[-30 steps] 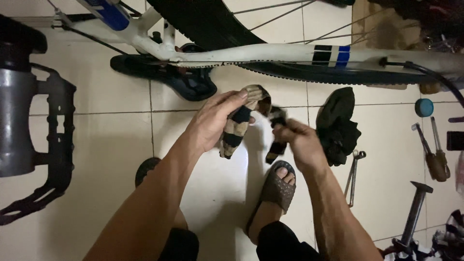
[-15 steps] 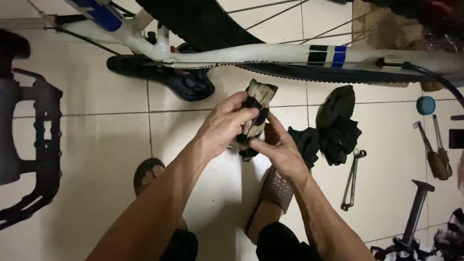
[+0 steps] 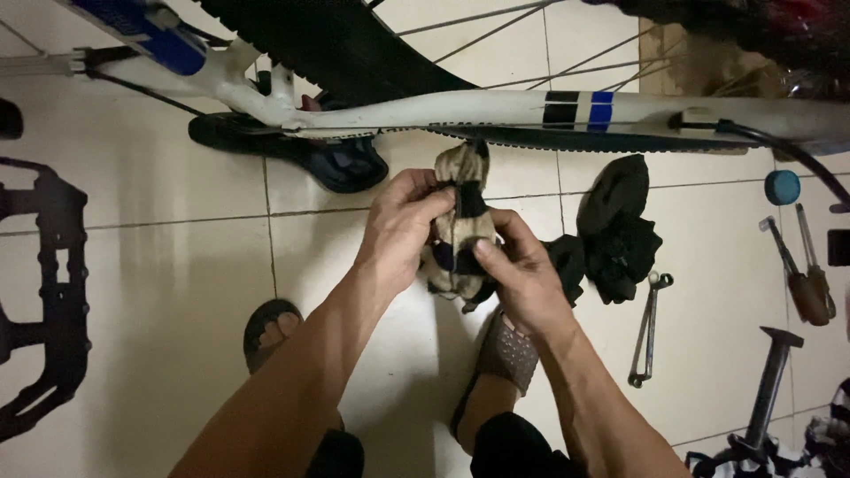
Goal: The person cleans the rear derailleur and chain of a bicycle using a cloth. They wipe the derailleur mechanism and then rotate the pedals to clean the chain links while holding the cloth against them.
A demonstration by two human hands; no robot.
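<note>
Two hands meet over the floor (image 3: pixel 159 265), both closed on one rag (image 3: pixel 460 226), tan with dark patches. Left hand (image 3: pixel 403 230) pinches its upper part from the left, fingers curled over the top. Right hand (image 3: pixel 522 274) has its thumb pressed on the rag's front, fingers wrapped behind. Rag is bunched and held upright between them, just near of the white bike frame (image 3: pixel 496 111) and above the right sandal (image 3: pixel 505 350).

Step in hand, as judged: gathering or folding the rag into a pad. A next move would call for a firm one-hand hold so the other hand comes free.

Right of the hands: black cloth (image 3: pixel 620 230) on the floor, spanner (image 3: pixel 649 327) beside it, screwdrivers (image 3: pixel 801 265) far right. Black saddle (image 3: pixel 292 150) lies far left of the rag.
</note>
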